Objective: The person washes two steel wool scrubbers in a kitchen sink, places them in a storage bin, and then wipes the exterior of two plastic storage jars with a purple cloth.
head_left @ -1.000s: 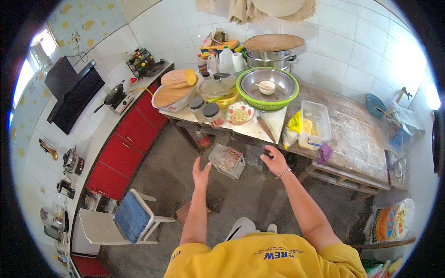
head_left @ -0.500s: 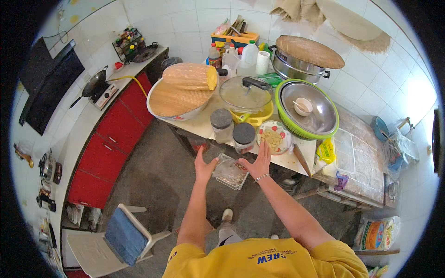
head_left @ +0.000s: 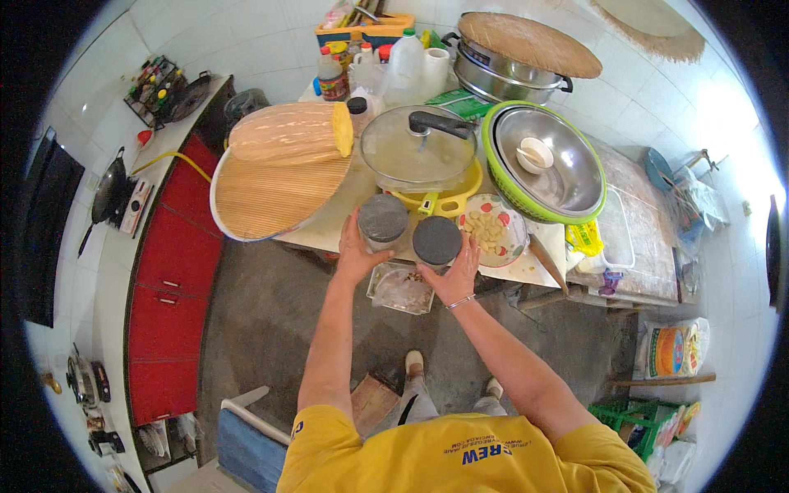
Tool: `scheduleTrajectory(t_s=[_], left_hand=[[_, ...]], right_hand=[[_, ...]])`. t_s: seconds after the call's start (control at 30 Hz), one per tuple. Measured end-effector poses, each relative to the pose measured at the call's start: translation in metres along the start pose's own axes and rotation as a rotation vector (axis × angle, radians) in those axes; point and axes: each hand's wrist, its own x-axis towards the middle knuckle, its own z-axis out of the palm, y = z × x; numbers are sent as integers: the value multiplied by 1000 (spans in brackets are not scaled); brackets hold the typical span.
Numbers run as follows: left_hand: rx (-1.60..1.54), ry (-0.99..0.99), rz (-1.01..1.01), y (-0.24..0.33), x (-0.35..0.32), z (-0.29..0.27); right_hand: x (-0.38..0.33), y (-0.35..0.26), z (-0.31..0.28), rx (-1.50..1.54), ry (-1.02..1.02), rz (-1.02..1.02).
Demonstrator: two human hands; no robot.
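Note:
Two clear jars with dark grey lids stand side by side at the table's front edge. My left hand (head_left: 358, 256) is closed round the lower left side of the left jar (head_left: 382, 241), thumb in front. Round the right side of the right jar (head_left: 436, 242) my right hand (head_left: 454, 276) is curved, its thumb across the front. The jars' bodies are mostly hidden by lids and fingers. Just below the table edge is a clear plastic box (head_left: 401, 289) with small brown pieces inside. To the right, a flowered plate (head_left: 511, 256) holds pale yellow pieces, beside a knife (head_left: 548, 264).
Behind the jars are a yellow basket (head_left: 470, 182) and a glass lid (head_left: 386, 156). A green colander with a steel bowl (head_left: 567, 140) stands right. A cut squash (head_left: 283, 134) lies left on a woven cover (head_left: 271, 197). A chair (head_left: 246, 444) stands lower left.
Both hands have moved from above the plastic box up to the jars and closed round them. The view has shifted, with the table now nearer.

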Motion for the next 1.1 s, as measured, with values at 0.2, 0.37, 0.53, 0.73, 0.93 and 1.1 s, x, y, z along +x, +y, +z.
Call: scheduleTrajectory(t_s=[0.2, 0.37, 0.53, 0.73, 0.93, 1.1], left_hand=[[-37, 99, -47, -7, -2, 22], [-398, 191, -144, 22, -39, 18], [-677, 300, -333, 27, -128, -14], [-885, 457, -486, 126, -246, -64], [-718, 615, -311, 161, -357, -59], [-276, 707, -250, 199, -433, -60]], right_hand=[[-1, 6, -4, -27, -29, 53], [1, 3, -35, 47, -52, -34], [-27, 12, -70, 459, -69, -93], [-68, -7, -129, 871, -265, -48], [-120, -10, -141, 914, -451, -116], [-155, -17, -111, 1006, -600, -175]])
